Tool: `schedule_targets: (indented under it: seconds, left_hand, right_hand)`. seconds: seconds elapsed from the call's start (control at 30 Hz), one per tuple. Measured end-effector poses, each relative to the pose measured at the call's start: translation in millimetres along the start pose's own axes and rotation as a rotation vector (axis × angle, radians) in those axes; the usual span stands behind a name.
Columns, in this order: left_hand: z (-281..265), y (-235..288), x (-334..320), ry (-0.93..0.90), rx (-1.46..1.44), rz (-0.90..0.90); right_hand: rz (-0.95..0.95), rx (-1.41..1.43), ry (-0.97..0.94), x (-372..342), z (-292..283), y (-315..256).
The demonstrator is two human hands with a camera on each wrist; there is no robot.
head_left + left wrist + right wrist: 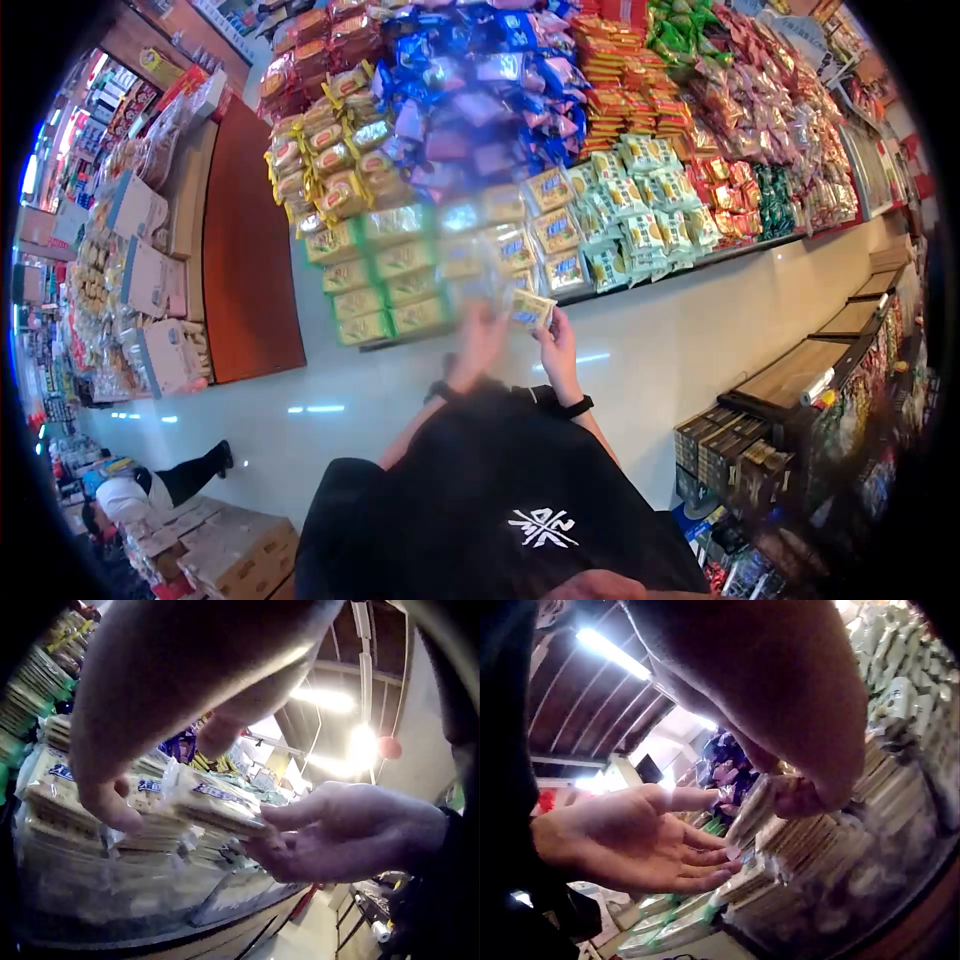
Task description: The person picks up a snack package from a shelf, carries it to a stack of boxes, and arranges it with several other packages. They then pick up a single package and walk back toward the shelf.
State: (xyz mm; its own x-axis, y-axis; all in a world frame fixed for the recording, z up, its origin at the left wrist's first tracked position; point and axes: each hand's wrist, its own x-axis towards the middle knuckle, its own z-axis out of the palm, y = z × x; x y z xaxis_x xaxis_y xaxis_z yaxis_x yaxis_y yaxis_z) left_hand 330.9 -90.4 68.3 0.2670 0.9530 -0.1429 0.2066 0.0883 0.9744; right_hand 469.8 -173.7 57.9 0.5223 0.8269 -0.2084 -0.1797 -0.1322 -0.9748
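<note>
My right hand (556,345) pinches one end of a clear-wrapped packet of crackers (530,308) with blue print. In the left wrist view the thumb and fingers of that hand (345,832) grip the near end of the packet (217,804), which is tilted above the stacks. My left hand (480,345) is just to the left, blurred in the head view. The right wrist view shows this left hand (645,844) palm up, fingers extended and fingertips close to the packet (751,808). Stacks of similar cracker packets (556,230) lie right behind the hands.
Green-edged packs (412,285) stand in rows on the left of the display. Blue bags (480,110) pile up behind, and pale green packets (640,215) lie to the right. A brown-sided counter (245,250) stands at the left. Someone in a white top (130,495) is at lower left.
</note>
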Motion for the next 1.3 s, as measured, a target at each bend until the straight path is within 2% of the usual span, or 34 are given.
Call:
schedule_targets:
  seconds: [0.07, 0.1, 0.13, 0.17, 0.2, 0.23, 0.27, 0.3, 0.33, 0.37, 0.43, 0.5, 0.57, 0.63, 0.67, 0.73, 0.77, 0.83, 0.87, 0.9, 0.93, 0.97, 1.07, 1.13, 1.3]
  left_hand:
    - [-2, -33, 27, -0.02, 0.203, 0.059]
    - [1, -52, 38, -0.024, 0.298, 0.086]
    - [6, -75, 47, -0.119, 0.126, -0.035]
    - [5, -52, 48, -0.209, 0.184, -0.126]
    - [-3, -8, 50, -0.301, 0.249, -0.204]
    - [-7, 21, 57, -0.386, 0.323, -0.272]
    - [-7, 22, 60, -0.421, 0.144, -0.206]
    - [-8, 16, 58, -0.459, -0.031, -0.144]
    - [-7, 11, 63, -0.48, 0.001, -0.137]
    - [-6, 1, 66, -0.5, 0.035, -0.137]
    - [-5, 6, 79, -0.569, 0.117, -0.204]
    - [-8, 14, 81, -0.63, 0.114, -0.312]
    - [-7, -8, 82, -0.592, -0.002, -0.143]
    - [-8, 8, 77, -0.616, -0.208, -0.111]
    - [-8, 21, 76, -0.607, -0.126, -0.137]
    - [-5, 4, 84, -0.625, -0.115, -0.151]
    - [-5, -8, 82, -0.63, -0.11, -0.165]
    - [-10, 1, 84, -0.623, -0.098, -0.086]
    - [-10, -29, 83, -0.628, -0.162, -0.161]
    - [-13, -33, 84, -0.629, -0.154, -0.142]
    - [-15, -35, 85, -0.629, -0.145, -0.124]
    - [-26, 12, 81, -0.66, -0.059, -0.279]
    - [-19, -23, 81, -0.602, -0.244, -0.26]
    - [-17, -18, 79, -0.574, -0.278, -0.259]
    - [-27, -8, 72, -0.619, -0.265, -0.493]
  right_hand:
    - [-0.064, -0.013, 0.068, 25, 10, 2]
    - [-0.098, -0.227, 0.075, 36, 10, 13]
    - [-0.131, -0.445, 0.088, 44, 6, 21]
    - [-0.164, -0.66, 0.111, 49, 3, 25]
    - [-0.3, -0.751, 0.206, 48, 10, 27]
    - [-0.203, -0.76, 0.206, 47, 18, 10]
    - [-0.438, -0.714, 0.248, 42, 23, 5]
    - [-0.304, -0.759, 0.149, 44, 25, -1]
    - [-0.392, -0.685, 0.283, 44, 32, 10]
    - [-0.323, -0.732, 0.213, 43, 31, -5]
    - [-0.327, -0.738, 0.253, 45, 31, -11]
    - [-0.219, -0.712, 0.202, 41, 31, -25]
    - [-0.147, -0.645, 0.149, 44, 32, -31]
    - [-0.104, -0.539, 0.11, 51, 30, -24]
    - [-0.175, -0.519, 0.135, 50, 29, -24]
    - [-0.304, -0.481, 0.186, 42, 37, -49]
    - [-0.345, -0.513, 0.2, 47, 36, -42]
    - [-0.403, -0.578, 0.21, 55, 32, -13]
    - [-0.208, -0.527, 0.151, 52, 32, -21]
    - [0.003, -0.467, 0.086, 48, 36, -31]
    - [0.005, -0.343, 0.062, 47, 37, -23]
    - [-0.012, -0.217, 0.048, 51, 38, -14]
    - [0.022, -0.06, 0.021, 46, 45, -24]
    - [0.07, -0.055, 0.037, 39, 47, -35]
    - [0.146, -0.109, 0.064, 29, 47, -27]
